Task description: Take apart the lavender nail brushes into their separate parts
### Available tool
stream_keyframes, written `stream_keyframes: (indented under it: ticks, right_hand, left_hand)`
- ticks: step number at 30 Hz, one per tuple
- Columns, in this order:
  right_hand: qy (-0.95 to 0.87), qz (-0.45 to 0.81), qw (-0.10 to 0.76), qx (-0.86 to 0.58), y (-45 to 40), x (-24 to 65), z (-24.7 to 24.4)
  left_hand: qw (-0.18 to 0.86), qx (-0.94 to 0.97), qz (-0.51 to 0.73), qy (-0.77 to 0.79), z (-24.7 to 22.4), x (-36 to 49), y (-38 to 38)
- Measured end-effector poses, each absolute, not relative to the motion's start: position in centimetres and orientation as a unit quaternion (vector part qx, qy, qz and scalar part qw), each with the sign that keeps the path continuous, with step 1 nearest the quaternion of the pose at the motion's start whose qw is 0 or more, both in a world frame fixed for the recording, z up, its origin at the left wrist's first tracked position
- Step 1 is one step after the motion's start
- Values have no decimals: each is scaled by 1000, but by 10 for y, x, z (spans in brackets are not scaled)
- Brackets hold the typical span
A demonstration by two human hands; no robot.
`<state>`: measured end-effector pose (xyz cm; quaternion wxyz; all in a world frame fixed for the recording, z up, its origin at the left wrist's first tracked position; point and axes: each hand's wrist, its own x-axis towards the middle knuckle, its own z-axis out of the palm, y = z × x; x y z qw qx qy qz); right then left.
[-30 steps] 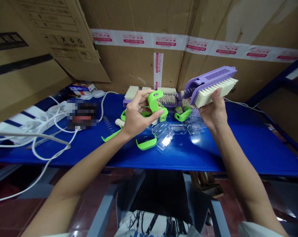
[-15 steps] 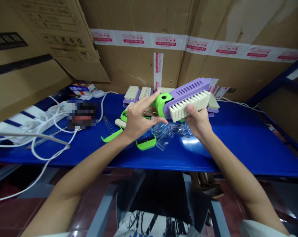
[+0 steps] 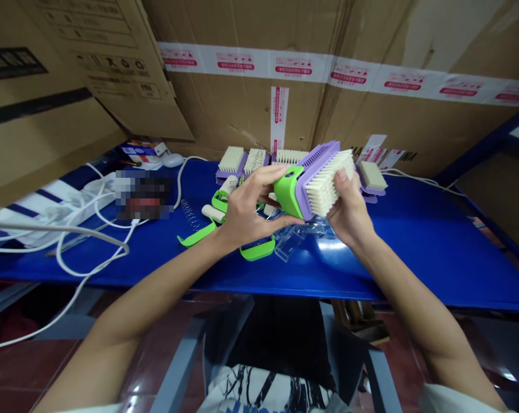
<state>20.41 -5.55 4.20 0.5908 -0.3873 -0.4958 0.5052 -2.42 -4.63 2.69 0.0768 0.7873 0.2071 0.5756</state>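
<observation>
A purple scrubbing brush with cream bristles is held up above the table, tilted, with its bristles facing right. Over its near left end sits a bright green plastic piece. My left hand grips that green piece, thumb below and fingers above. On the other side, my right hand is closed around the brush, its thumb pressed on the bristles. Beneath the hands lie a green part, clear plastic pieces and a cream roller. To their left is another green bracket.
Several purple brushes stand along the back, one being a bristle block and another at right. A clear coil spring lies left. White cables and a power strip crowd the left side. Cardboard walls the back.
The brush has turned and drawn slightly lower, so its green end and bristle face point more towards me. Both hands have kept their grip and shifted only a little.
</observation>
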Motion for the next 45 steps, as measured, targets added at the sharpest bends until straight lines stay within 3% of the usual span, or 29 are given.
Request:
stream_keyframes:
  ticks: [10, 20, 37, 45]
  right_hand:
    - [-475, 548, 563, -395, -55, 207, 46]
    - [-455, 553, 573, -398, -63, 203, 54]
    - [-454, 527, 607, -385, -68, 201, 54]
    - [-453, 534, 607, -376, -64, 204, 47]
  left_hand:
    - [59, 794, 556, 239, 36, -32, -43]
    - [-33, 810, 550, 202, 33, -34, -36]
    - [153, 772, 594, 169, 23, -25, -38]
    - [32, 838, 536, 95, 34, -25, -35]
